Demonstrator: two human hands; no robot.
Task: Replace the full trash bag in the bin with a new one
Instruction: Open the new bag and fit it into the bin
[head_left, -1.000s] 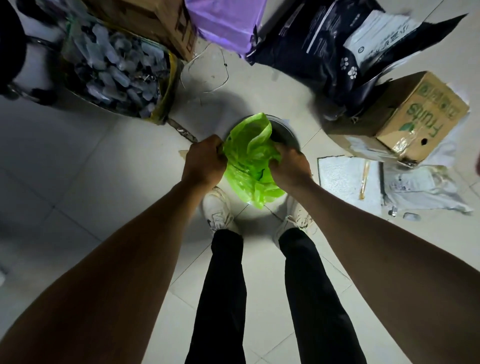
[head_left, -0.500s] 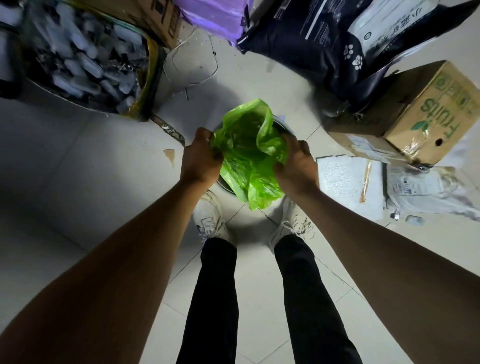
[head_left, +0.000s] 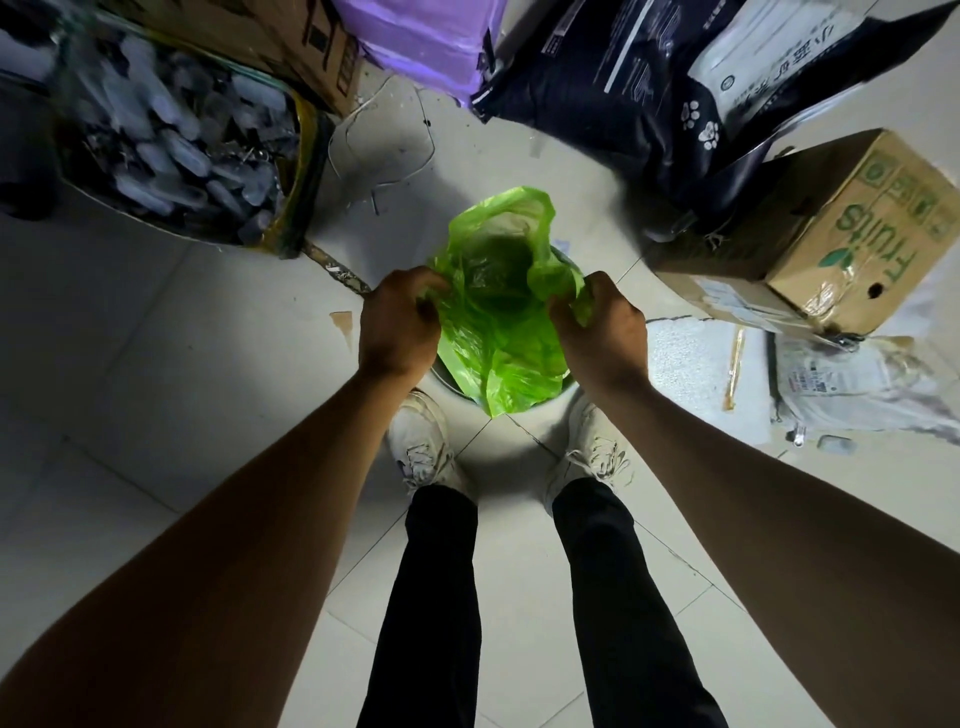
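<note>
A bright green plastic trash bag (head_left: 498, 322) hangs over a small round bin (head_left: 442, 375), of which only a grey strip of rim shows below the bag. My left hand (head_left: 399, 325) grips the bag's left edge and my right hand (head_left: 602, 330) grips its right edge. Between the hands the bag's mouth is pulled open, dark inside, with a flap standing up at the far side. The lower end of the bag drapes over the near rim, just ahead of my white shoes.
A sack of clear plastic bottles (head_left: 171, 140) stands at the far left. Cardboard boxes (head_left: 826, 244), a purple bag (head_left: 431, 41) and a dark pet-food bag (head_left: 649, 78) crowd the far side. White foam and papers (head_left: 701, 374) lie right of the bin on the tiled floor.
The crumpled bag has been spread apart by both hands, which moved away from each other, and its mouth now gapes open over the bin.
</note>
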